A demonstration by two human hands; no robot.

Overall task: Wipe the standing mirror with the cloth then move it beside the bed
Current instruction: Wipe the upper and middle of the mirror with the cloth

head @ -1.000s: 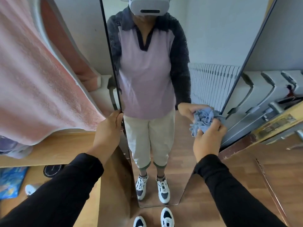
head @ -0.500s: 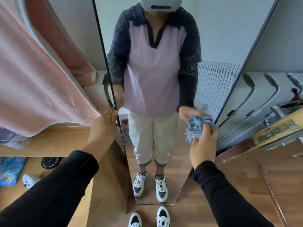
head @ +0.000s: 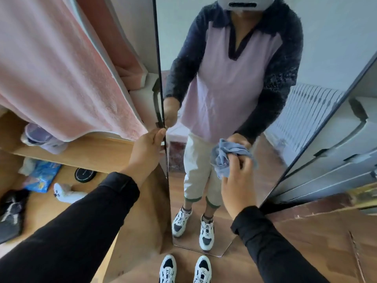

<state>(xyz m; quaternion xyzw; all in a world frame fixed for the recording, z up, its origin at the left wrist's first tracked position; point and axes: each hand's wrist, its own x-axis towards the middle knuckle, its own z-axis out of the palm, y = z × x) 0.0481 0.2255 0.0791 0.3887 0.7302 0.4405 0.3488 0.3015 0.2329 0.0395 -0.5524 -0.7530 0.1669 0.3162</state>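
A tall standing mirror point(head: 318, 58) with a thin black frame stands on the wooden floor straight ahead and reflects a person. My left hand point(head: 148, 147) grips the mirror's left edge at about waist height. My right hand point(head: 237, 184) holds a crumpled blue cloth point(head: 221, 158) pressed against the glass in the lower middle of the mirror. The bed point(head: 85, 149) with a wooden frame lies to the left, draped with a pink blanket point(head: 57, 74).
Under the bed frame lie a blue packet point(head: 43, 174), a round black object point(head: 84, 174), a white shoe point(head: 65, 194) and a dark shoe point(head: 11, 213). A white radiator point(head: 346, 152) stands right of the mirror. My white sneakers point(head: 184, 269) stand just before the mirror's base.
My right hand has moved the cloth down and left across the glass. My left hand has kept its grip on the left edge. My view has shifted closer and to the left.
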